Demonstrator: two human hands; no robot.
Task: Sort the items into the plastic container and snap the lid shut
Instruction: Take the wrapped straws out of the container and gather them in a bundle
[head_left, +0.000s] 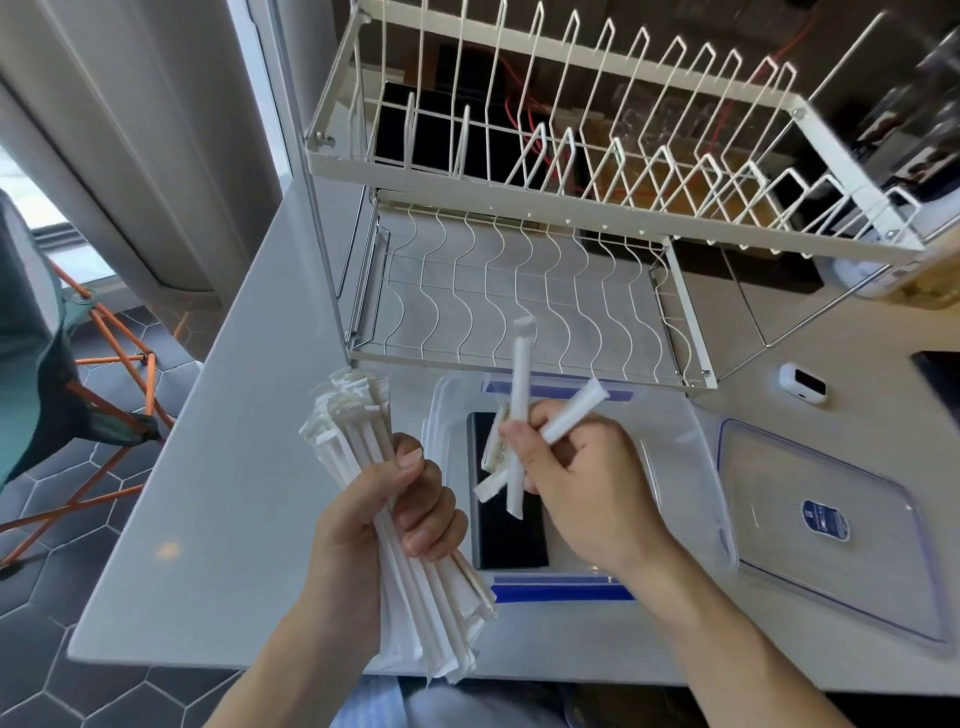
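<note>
Left hand (400, 499): grips a thick bundle of wrapped straws (363, 447), held at 9 o'clock of the container.
Right hand (566, 467): pinches a few short wrapped sticks (519, 415) above the open container (691, 441).
Container: on the desk (249, 415), holding a dark flat item (506, 540).
Lid (831, 519): lies off, at 3 o'clock.
Progress: judged early; both handfuls unplaced, lid unsnapped.
Room: dish rack (519, 291) close at 12 o'clock; desk edge near at 6 o'clock.
</note>
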